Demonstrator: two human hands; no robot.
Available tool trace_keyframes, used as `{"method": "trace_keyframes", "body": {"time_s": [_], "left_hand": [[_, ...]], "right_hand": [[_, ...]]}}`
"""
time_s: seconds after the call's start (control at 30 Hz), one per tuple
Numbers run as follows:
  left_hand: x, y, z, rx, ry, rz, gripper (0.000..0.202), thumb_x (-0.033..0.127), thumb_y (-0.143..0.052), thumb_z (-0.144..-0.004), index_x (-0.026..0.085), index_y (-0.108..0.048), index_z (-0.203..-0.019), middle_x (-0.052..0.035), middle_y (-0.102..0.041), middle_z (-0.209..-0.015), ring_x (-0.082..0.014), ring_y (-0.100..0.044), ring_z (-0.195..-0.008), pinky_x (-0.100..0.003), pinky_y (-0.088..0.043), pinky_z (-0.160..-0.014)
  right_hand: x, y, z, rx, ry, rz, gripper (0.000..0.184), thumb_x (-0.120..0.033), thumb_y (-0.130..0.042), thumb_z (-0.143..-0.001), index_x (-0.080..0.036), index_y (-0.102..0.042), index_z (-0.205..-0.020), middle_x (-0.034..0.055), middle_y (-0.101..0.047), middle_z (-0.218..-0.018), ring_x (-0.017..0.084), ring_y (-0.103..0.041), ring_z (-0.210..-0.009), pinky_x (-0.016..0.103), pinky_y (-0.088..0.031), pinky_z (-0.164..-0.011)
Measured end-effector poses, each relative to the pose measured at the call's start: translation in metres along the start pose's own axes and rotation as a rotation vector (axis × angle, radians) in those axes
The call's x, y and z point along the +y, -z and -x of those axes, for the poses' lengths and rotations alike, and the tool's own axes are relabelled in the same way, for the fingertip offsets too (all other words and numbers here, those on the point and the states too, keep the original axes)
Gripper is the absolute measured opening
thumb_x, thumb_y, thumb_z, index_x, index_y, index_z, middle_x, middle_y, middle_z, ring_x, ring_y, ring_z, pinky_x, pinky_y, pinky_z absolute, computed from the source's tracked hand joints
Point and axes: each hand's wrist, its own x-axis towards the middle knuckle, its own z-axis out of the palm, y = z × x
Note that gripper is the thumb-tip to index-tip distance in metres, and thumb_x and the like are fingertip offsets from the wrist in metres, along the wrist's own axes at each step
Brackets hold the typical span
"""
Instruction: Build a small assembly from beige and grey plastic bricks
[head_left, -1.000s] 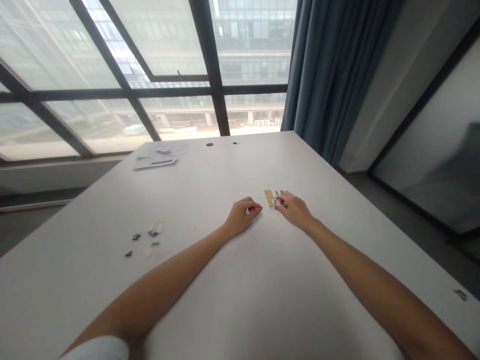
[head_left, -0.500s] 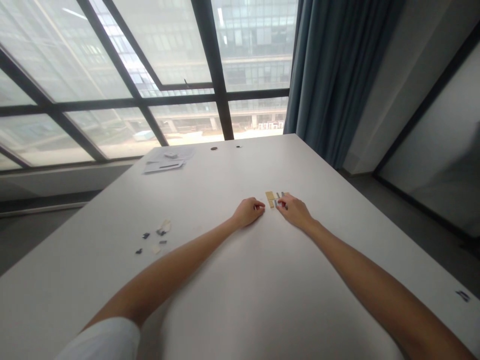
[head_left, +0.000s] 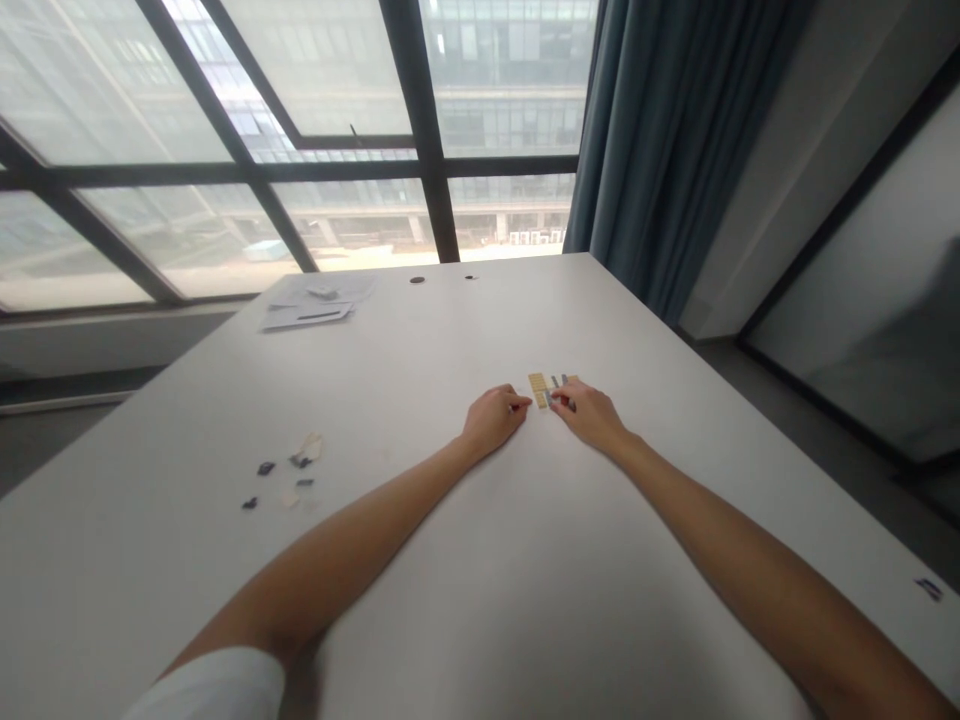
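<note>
A small flat yellow-and-grey piece [head_left: 537,384], marked off in blocks, lies on the white table ahead of me. My left hand [head_left: 492,418] rests at its left side, fingers curled and thumb and forefinger close together near its lower left edge. Whatever these fingertips hold is too small to make out. Over the right part of the yellow-and-grey piece is my right hand [head_left: 590,412], its fingers bent in a pinch by a grey strip [head_left: 548,398]. The fingers and knuckles hide part of the piece, and I cannot tell what is between them.
Several small dark bits [head_left: 266,468] and pale scraps [head_left: 311,447] lie to the left on the white table [head_left: 435,560]. Papers [head_left: 307,315] sit at the far left corner. A small dark object [head_left: 928,588] is near the right edge. Windows and a blue curtain [head_left: 652,150] stand behind.
The view has shifted slightly, so the table's contents appear a little higher or further left. Both hands stay at the yellow-and-grey piece, with only slight finger movement.
</note>
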Motion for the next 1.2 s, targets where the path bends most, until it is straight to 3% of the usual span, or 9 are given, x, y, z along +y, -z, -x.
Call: {"method": "trace_keyframes", "body": {"time_s": [0.3, 1.2], "left_hand": [[-0.0015, -0.0037, 0.0006, -0.019, -0.040, -0.023, 0.029, 0.028, -0.056, -0.092, 0.034, -0.077, -0.111, -0.0035, -0.070, -0.098, -0.0187, -0.063, -0.088, -0.027, -0.048, -0.078], [0.0017, -0.0028, 0.0004, -0.009, -0.059, -0.006, 0.028, 0.026, -0.057, -0.092, 0.036, -0.078, -0.108, -0.0035, -0.068, -0.092, -0.0193, -0.062, -0.089, -0.027, -0.048, -0.078]], "right_hand": [[0.0031, -0.0009, 0.0025, 0.022, 0.018, -0.004, 0.020, -0.022, -0.055, -0.093, -0.022, -0.072, -0.104, 0.0044, -0.068, -0.101, 0.016, -0.061, -0.081, 0.027, -0.044, -0.076], [-0.0021, -0.0001, -0.0002, 0.000, 0.032, 0.071, 0.022, -0.025, -0.056, -0.095, -0.025, -0.072, -0.109, 0.0035, -0.069, -0.105, 0.016, -0.062, -0.081, 0.026, -0.043, -0.073]]}}
